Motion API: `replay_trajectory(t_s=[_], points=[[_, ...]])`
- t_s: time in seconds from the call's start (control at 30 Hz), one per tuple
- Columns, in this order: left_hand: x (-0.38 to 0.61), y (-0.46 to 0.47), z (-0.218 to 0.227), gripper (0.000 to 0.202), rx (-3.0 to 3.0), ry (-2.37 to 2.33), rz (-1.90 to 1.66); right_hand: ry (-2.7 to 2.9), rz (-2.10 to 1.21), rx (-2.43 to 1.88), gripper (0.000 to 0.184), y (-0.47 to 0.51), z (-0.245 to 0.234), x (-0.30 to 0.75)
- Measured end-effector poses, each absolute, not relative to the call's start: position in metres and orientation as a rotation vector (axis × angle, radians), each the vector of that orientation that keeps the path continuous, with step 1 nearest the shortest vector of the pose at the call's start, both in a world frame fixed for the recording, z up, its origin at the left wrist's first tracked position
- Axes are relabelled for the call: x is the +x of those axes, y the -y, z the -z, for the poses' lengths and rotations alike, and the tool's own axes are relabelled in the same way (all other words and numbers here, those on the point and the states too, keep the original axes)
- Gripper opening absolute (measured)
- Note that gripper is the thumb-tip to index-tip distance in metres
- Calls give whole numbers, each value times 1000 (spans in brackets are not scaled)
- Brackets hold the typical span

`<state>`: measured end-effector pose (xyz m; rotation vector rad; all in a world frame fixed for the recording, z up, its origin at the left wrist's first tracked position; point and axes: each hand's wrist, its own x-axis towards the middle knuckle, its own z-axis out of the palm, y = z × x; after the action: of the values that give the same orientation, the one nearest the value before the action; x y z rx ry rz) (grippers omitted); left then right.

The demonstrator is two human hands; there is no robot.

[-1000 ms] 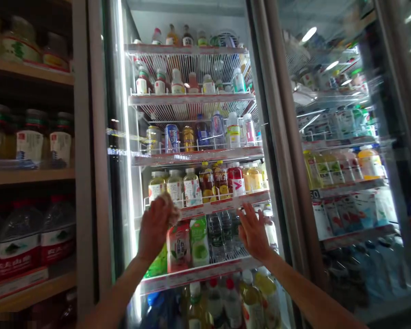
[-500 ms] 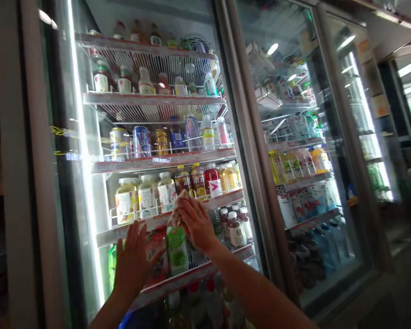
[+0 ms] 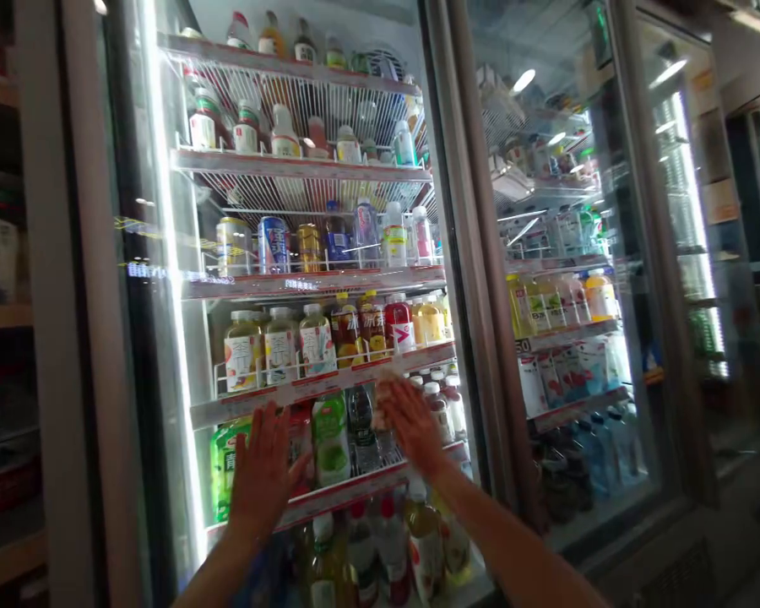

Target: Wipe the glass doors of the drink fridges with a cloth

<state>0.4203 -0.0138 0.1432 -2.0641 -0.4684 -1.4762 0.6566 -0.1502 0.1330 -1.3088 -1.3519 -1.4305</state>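
A closed glass door (image 3: 144,225) of a lit drinks fridge stands before me. With fingers spread, my left hand (image 3: 263,473) rests against or very near the glass, over the lower shelf. My right hand (image 3: 415,426) presses a pale, crumpled cloth (image 3: 381,404) to the glass; its fingers are blurred. Behind the glass, between my hands, show a green-labelled drink bottle (image 3: 331,443) and a dark-labelled clear bottle (image 3: 362,426). A green pack (image 3: 223,469) is left of my left hand, which partly hides a red one (image 3: 300,439).
Tea bottles (image 3: 243,350) and cans (image 3: 272,245) line the shelves above; larger bottles (image 3: 389,540) stand below. A thick metal door frame (image 3: 475,253) rises on the right, with another glass-fronted fridge (image 3: 557,304) beyond. Dark shelving (image 3: 3,317) is at the left.
My right hand and the cloth have slid right, from over the green-labelled bottle to past the dark-labelled one. The left hand stays near the same spot. The view has shifted slightly.
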Motion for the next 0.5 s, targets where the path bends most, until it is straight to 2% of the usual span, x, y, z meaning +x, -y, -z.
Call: replay_trajectory(t_s=[0.13, 0.3, 0.37, 0.43, 0.5], points=[[422, 17, -132, 66, -2094, 496, 1478, 963, 1367, -1431, 54, 193, -128, 721], [425, 25, -109, 66, -2103, 527, 1462, 970, 1230, -1592, 60, 213, -14, 704], [422, 27, -97, 67, -2116, 503, 1416, 1023, 1228, -1615, 61, 212, 6, 692], [420, 27, -89, 69, -2120, 484, 1385, 1026, 1243, -1594, 62, 209, -21, 690], [418, 27, -84, 72, -2118, 491, 1376, 1020, 1269, -1541, 62, 201, -76, 693]])
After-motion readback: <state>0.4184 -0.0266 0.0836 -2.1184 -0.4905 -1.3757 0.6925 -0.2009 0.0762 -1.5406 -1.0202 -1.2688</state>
